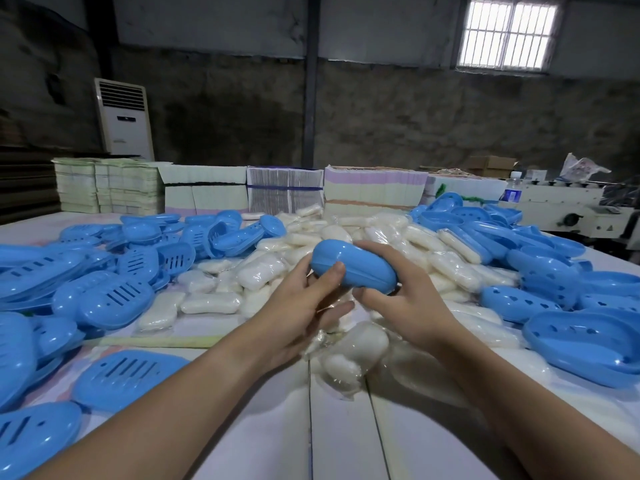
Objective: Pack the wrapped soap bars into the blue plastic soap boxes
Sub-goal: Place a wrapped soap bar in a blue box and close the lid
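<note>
Here, left hand and right hand gripping closed blue soap box, contents hidden.

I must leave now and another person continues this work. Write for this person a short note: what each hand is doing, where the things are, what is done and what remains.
Left hand: grips the closed blue soap box from its left, thumb on top.
Right hand: holds the same box from the right and below.
The box is held above the pile of wrapped soap bars in the middle of the table. Whether a soap is inside cannot be seen.
Slotted box halves lie on the left, box halves with holes on the right.
Done: this box appears closed.
Left: set it aside; many bars and halves are still unpacked.
</note>
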Motion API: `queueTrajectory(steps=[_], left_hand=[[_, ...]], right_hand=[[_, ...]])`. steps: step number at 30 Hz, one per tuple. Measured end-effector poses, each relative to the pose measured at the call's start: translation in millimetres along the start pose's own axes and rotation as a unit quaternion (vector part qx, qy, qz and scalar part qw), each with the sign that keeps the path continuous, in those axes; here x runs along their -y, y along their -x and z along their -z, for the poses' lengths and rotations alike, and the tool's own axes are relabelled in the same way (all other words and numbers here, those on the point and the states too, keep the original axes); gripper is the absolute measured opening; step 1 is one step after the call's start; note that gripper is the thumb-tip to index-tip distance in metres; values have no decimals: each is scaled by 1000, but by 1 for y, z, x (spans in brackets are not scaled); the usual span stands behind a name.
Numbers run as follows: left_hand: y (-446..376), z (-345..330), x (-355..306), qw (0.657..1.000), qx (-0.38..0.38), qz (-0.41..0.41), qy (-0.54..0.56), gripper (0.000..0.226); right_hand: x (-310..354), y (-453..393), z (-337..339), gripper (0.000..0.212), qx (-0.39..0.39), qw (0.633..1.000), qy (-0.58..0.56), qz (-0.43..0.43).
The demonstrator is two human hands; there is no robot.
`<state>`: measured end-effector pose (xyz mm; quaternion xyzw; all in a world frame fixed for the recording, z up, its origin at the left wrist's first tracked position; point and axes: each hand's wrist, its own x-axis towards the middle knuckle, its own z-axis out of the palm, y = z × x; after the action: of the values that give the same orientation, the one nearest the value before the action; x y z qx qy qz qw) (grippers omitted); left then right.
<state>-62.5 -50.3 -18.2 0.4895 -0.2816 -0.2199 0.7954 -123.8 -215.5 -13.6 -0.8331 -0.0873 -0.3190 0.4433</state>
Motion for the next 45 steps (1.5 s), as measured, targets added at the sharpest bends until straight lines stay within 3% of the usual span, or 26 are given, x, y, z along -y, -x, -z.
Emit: queueTrajectory(steps=[3,7,17,26,29,31,34,36,40,45], left_hand=[[-1,-4,0,998,-3,3,57,52],[0,-1,-2,1000,7,10,14,37],[2,1,-4,999,14,45,6,56],[4,-1,-6,998,14,54,1,47],[4,-1,-7,999,11,38,21,44],[4,-1,-8,998,6,29,56,50],[-1,1,-10,995,-17,24,97,53],[-3,4,-9,997,-25,22,64,55],[-5,13,-3,991,-4,-40,-125,55],[-6,28,-10,924,-43,-165,-341,35]], right_hand=[[2,0,-2,55,41,999,0,-21],[7,0,-1,40,65,997,-35,-34],[13,0,-2,35,49,996,-70,-36],[17,1,-4,31,64,994,-76,-38],[15,2,-2,36,85,993,-72,-38],[14,3,-3,52,85,994,-54,-45],[10,1,-4,61,-2,999,33,3],[6,0,1,50,-37,997,50,38],[0,-2,12,45,-39,996,37,65],[4,-3,18,45,23,999,-46,17]])
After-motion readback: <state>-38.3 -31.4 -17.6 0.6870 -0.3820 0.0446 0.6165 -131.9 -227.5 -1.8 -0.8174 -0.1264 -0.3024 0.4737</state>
